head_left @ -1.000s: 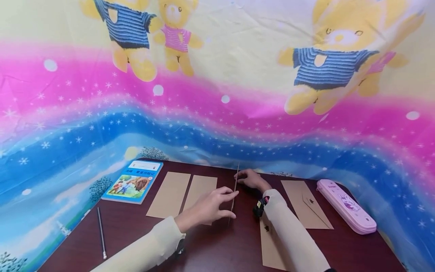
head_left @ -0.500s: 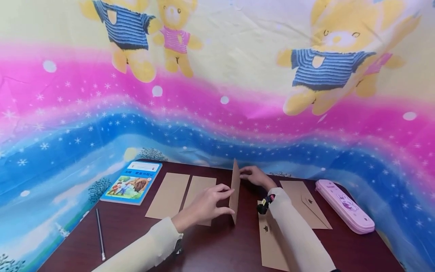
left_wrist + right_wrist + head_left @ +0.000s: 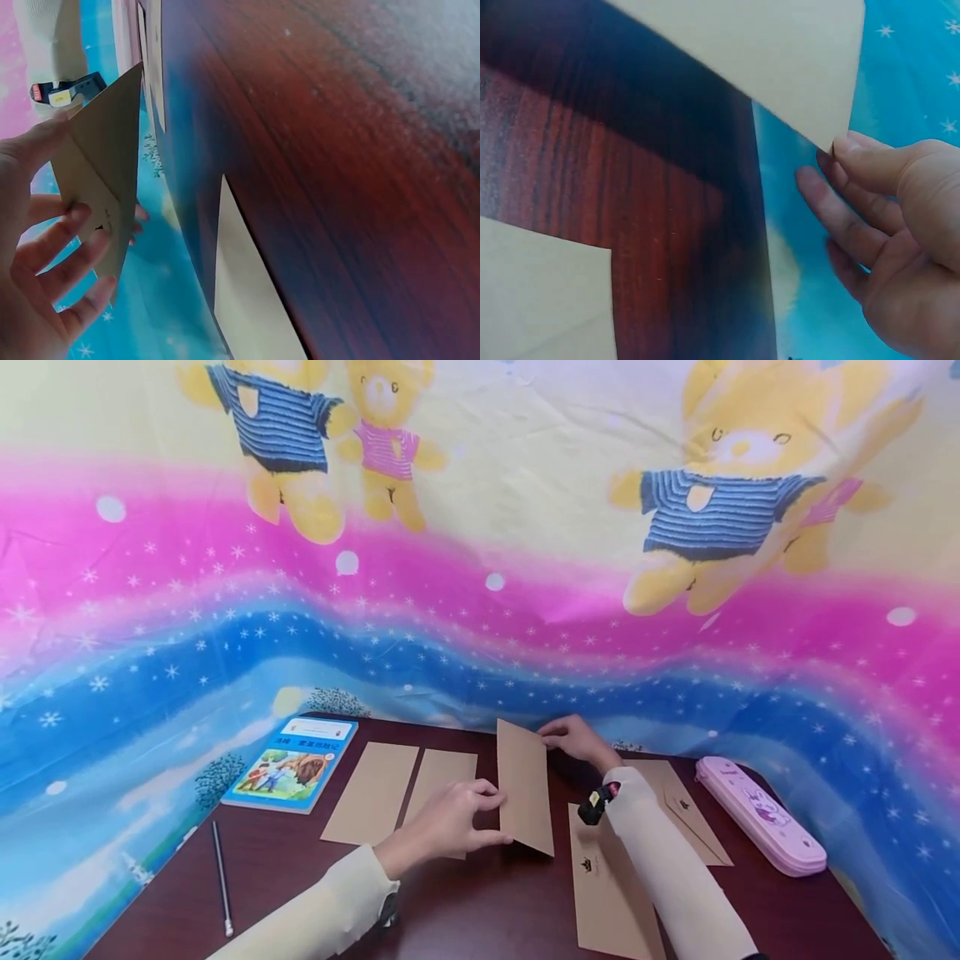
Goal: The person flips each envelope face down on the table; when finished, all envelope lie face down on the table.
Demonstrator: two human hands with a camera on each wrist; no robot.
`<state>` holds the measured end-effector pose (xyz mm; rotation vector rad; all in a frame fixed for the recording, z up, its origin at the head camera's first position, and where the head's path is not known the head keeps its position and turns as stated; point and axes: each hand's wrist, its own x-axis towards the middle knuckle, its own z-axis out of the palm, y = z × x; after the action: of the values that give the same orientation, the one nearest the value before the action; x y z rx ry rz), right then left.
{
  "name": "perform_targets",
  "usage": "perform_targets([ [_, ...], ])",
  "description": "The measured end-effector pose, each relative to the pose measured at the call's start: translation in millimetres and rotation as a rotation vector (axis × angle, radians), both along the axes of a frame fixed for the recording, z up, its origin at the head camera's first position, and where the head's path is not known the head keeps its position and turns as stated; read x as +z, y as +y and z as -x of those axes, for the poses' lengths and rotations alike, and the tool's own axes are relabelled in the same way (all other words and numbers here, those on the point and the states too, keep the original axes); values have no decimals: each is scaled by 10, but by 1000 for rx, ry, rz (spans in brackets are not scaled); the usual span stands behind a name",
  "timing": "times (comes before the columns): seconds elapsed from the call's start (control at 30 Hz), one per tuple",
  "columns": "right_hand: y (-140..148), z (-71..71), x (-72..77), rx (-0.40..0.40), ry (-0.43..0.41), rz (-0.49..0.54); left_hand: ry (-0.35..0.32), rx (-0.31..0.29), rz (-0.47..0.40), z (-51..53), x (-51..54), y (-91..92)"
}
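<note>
A brown paper envelope (image 3: 522,789) is held tilted above the table, its plain side towards the head camera. My left hand (image 3: 450,818) holds its left edge between thumb and fingers; in the left wrist view the fingers lie against the flap side, which bears a small dark print. At the far right corner, my right hand (image 3: 579,742) pinches the paper between thumb (image 3: 866,161) and index finger, the other fingers loosely bent. Beneath my right forearm lies another envelope (image 3: 607,902) with a crown print, partly covered by the sleeve.
Two plain brown envelopes, a left one (image 3: 371,793) and a right one (image 3: 450,768), lie left of the hands. A blue book (image 3: 288,768) and a pencil (image 3: 222,877) are further left. On the right are a flapped envelope (image 3: 667,789) and a pink pencil case (image 3: 761,814).
The held envelope has turned from edge-on to showing its plain broad side. My right hand has shifted slightly right with its far corner; my left hand has moved slightly left.
</note>
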<state>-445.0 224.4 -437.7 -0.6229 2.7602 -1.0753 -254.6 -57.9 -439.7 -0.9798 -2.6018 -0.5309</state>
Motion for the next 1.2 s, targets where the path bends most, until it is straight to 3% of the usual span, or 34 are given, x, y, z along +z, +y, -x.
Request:
perform_targets([
  [0.13, 12, 1, 31, 8, 3, 11, -32, 2, 28, 17, -41, 1],
  [0.33, 19, -15, 46, -8, 45, -58, -69, 1, 68, 37, -64, -20],
  [0.73, -170, -133, -317, 8, -21, -144, -149, 3, 222, 18, -248, -109],
  [0.97, -238, -220, -278, -15, -32, -168, -168, 10, 246, 42, -264, -110],
  [1.2, -278, -188, -307, 3, 14, -215, -152, -7, 271, 84, -285, -103],
])
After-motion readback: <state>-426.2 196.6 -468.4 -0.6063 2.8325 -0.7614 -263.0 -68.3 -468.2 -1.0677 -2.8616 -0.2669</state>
